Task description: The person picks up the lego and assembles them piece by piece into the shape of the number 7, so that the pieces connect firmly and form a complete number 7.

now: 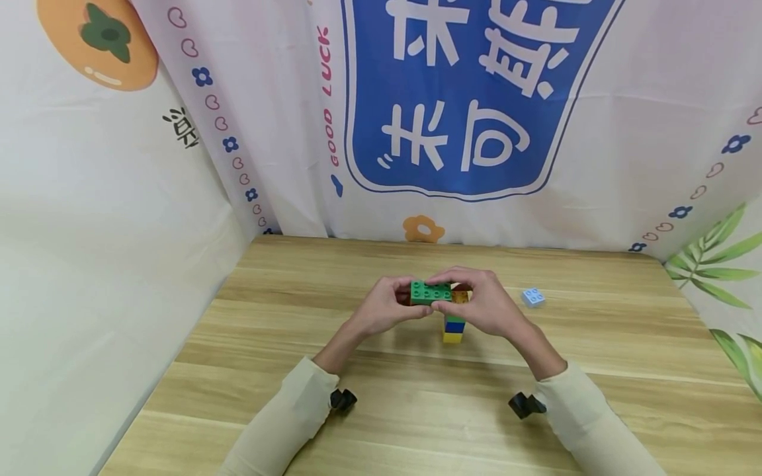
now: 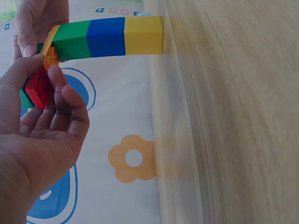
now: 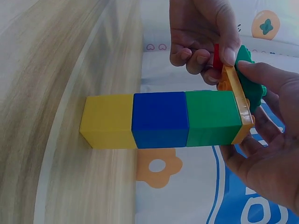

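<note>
A tower of a yellow brick [image 3: 107,121], a blue brick [image 3: 160,119] and a green brick [image 3: 212,117] stands upright on the table, topped by a flat orange brick [image 3: 237,95]. Above it, a studded green brick [image 1: 431,293] lies tilted against the orange one. A red brick [image 2: 38,87] sits below it on the left side. My left hand [image 1: 383,305] pinches the red brick between thumb and fingers. My right hand [image 1: 483,303] grips the studded green brick, thumb at its front edge and fingers behind. The fingers partly hide where these bricks meet.
A light blue brick [image 1: 533,297] lies on the wooden table [image 1: 417,410], right of the right hand. Behind the table hangs a printed cloth [image 1: 286,132]. Black wrist straps [image 1: 526,404] show at the sleeves.
</note>
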{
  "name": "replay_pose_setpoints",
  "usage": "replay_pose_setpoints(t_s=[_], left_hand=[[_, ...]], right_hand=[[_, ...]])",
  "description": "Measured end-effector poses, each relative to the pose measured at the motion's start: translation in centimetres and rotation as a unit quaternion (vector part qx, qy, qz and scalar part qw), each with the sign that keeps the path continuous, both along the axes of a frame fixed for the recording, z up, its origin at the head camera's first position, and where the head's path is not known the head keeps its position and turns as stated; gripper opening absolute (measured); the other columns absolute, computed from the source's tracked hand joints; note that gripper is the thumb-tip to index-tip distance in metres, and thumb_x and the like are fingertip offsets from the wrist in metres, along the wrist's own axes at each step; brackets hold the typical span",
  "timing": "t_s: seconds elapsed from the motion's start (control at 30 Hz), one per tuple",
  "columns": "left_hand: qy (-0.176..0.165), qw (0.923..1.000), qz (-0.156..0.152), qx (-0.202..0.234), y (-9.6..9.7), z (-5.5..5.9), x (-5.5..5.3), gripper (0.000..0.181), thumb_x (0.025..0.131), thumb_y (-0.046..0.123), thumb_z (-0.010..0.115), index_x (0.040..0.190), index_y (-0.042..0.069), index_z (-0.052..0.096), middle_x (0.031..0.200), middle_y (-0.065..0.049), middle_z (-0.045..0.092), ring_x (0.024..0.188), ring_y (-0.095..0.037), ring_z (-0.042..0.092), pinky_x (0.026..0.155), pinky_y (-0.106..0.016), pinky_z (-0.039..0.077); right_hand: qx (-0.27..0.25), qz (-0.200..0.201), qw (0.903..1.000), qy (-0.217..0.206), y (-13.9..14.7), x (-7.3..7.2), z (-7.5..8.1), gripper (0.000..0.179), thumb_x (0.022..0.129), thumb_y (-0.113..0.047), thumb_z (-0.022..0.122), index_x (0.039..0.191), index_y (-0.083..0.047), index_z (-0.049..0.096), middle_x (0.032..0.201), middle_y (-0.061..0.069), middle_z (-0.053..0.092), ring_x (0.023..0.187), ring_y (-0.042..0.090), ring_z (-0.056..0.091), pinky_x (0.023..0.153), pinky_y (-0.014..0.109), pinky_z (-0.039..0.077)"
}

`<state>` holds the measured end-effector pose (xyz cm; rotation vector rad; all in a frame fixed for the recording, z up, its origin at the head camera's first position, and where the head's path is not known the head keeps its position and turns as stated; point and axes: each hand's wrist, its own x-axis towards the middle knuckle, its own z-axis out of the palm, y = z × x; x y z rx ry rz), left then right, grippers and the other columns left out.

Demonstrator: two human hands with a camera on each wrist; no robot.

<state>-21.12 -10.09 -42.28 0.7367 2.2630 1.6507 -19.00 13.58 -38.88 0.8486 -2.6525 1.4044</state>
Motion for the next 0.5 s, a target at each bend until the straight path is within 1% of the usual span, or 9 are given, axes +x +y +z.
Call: replay_pose_setpoints(t_s=[0.1, 0.2, 0.37, 0.43, 0.5], left_hand=[[0.0, 1.0, 0.0, -0.001, -0.1, -0.1, 0.0, 0.036, 0.095, 0.012, 0.082, 0.127, 0.001, 0.072, 0.111, -0.015, 0.079, 0.09, -0.011, 0.075, 0.079, -0.025, 0.064], [0.0, 1.0, -0.001, -0.003, -0.1, -0.1, 0.0, 0.036, 0.095, 0.013, 0.082, 0.128, 0.001, 0.072, 0.111, -0.015, 0.079, 0.09, -0.011, 0.074, 0.079, -0.025, 0.063], [-0.004, 1.0, 0.001, -0.007, -0.1, 0.0, 0.0, 0.038, 0.095, 0.013, 0.082, 0.129, 0.001, 0.071, 0.114, -0.015, 0.078, 0.092, -0.012, 0.074, 0.081, -0.026, 0.064], [-0.005, 1.0, 0.001, -0.007, -0.1, 0.0, 0.0, 0.038, 0.095, 0.013, 0.082, 0.13, 0.001, 0.071, 0.116, -0.015, 0.078, 0.093, -0.012, 0.075, 0.083, -0.026, 0.064], [-0.005, 1.0, 0.001, -0.008, -0.1, 0.0, 0.0, 0.039, 0.096, 0.013, 0.082, 0.131, 0.001, 0.07, 0.116, -0.015, 0.078, 0.094, -0.012, 0.075, 0.083, -0.026, 0.064]], right_hand=[[0.004, 0.001, 1.0, 0.008, 0.0, 0.0, -0.2, 0.035, 0.092, -0.012, 0.086, 0.126, -0.017, 0.079, 0.13, 0.006, 0.077, 0.106, 0.023, 0.072, 0.086, 0.032, 0.063], [0.01, 0.006, 0.9994, 0.031, 0.2, -0.1, -0.4, 0.04, 0.09, -0.012, 0.088, 0.129, -0.016, 0.078, 0.131, 0.007, 0.076, 0.108, 0.024, 0.074, 0.087, 0.037, 0.065], [0.002, 0.014, 0.9977, 0.066, 0.7, 0.0, -0.5, 0.048, 0.087, -0.012, 0.091, 0.132, -0.013, 0.076, 0.136, 0.008, 0.074, 0.118, 0.029, 0.073, 0.092, 0.046, 0.065], [-0.002, 0.015, 0.997, 0.076, 0.9, 0.1, -0.5, 0.048, 0.085, -0.011, 0.092, 0.131, -0.013, 0.076, 0.137, 0.008, 0.073, 0.122, 0.029, 0.072, 0.094, 0.045, 0.065], [-0.001, 0.015, 0.9957, 0.091, 1.2, 0.2, -0.6, 0.047, 0.084, -0.01, 0.093, 0.129, -0.014, 0.077, 0.137, 0.008, 0.073, 0.123, 0.029, 0.072, 0.094, 0.041, 0.065]])
